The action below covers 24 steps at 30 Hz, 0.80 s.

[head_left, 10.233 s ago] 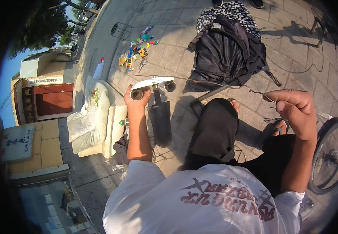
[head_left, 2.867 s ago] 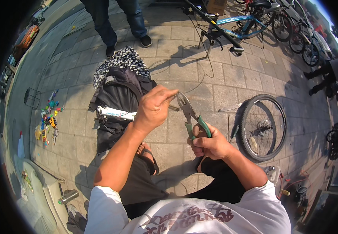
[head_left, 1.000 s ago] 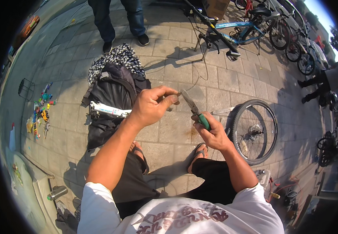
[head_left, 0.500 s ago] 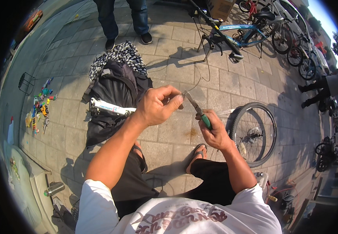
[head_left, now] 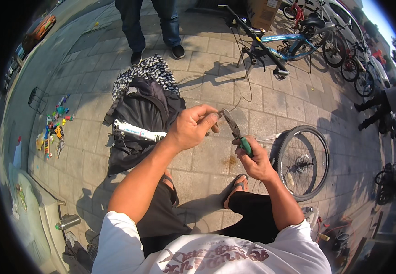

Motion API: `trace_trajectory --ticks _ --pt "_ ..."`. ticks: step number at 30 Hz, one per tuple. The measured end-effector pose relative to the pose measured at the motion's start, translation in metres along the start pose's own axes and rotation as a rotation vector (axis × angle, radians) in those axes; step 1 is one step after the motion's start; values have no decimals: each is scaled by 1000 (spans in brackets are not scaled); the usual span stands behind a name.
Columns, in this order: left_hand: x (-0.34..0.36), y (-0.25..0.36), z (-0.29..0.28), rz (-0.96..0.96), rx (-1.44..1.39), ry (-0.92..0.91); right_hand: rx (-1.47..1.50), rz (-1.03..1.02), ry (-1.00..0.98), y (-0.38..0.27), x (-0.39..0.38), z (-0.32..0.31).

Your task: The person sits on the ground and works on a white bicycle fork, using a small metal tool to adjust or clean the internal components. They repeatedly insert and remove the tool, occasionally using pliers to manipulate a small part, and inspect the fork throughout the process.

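Observation:
Green-handled pliers (head_left: 234, 128) are gripped in my right hand (head_left: 256, 160), their metal jaws pointing up and left. Close beside the jaw tips, my left hand (head_left: 192, 128) is closed in a pinch of thumb and fingers on the end of a thin cable. This cable (head_left: 250, 93) curves down to my fingers from the handlebar area of a blue bicycle frame (head_left: 280, 38). The bicycle has no front wheel fitted. Whether the jaws touch the cable is too small to tell.
A loose wheel (head_left: 302, 163) lies right of my right hand. On the left, a white fork (head_left: 136, 131) rests on dark cloth (head_left: 138, 107). Small colourful items (head_left: 54, 128) are spread farther left. Someone in jeans (head_left: 173, 25) stands ahead; parked bicycles (head_left: 348, 68) line the right.
The pliers have turned a little, so their jaws show broader beside my left fingertips. My left hand keeps its pinch. The whole scene has shifted slightly right and down with my head.

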State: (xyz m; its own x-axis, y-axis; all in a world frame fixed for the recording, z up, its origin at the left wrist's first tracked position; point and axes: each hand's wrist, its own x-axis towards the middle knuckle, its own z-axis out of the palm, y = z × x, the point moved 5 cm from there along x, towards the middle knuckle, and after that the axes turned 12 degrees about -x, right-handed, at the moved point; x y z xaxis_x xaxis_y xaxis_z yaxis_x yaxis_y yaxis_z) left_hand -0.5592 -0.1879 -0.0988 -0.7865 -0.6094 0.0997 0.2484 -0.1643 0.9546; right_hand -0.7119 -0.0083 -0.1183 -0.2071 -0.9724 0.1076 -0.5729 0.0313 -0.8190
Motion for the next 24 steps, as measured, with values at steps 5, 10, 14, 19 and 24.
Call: trace_trajectory --ticks 5,10,14,19,24 --pt "2 -3 -3 29 31 9 -134 -28 55 -4 1 -2" --pt "1 -4 -5 -26 73 -15 -254 -103 128 -7 4 -3" --pt "1 -6 -7 -14 62 -20 -360 -89 113 -3 4 -5" --pt "0 -8 -9 -14 49 -45 -412 -125 140 -5 4 -7" --pt "-2 0 -9 -74 81 -90 -425 -136 154 -9 5 -10"
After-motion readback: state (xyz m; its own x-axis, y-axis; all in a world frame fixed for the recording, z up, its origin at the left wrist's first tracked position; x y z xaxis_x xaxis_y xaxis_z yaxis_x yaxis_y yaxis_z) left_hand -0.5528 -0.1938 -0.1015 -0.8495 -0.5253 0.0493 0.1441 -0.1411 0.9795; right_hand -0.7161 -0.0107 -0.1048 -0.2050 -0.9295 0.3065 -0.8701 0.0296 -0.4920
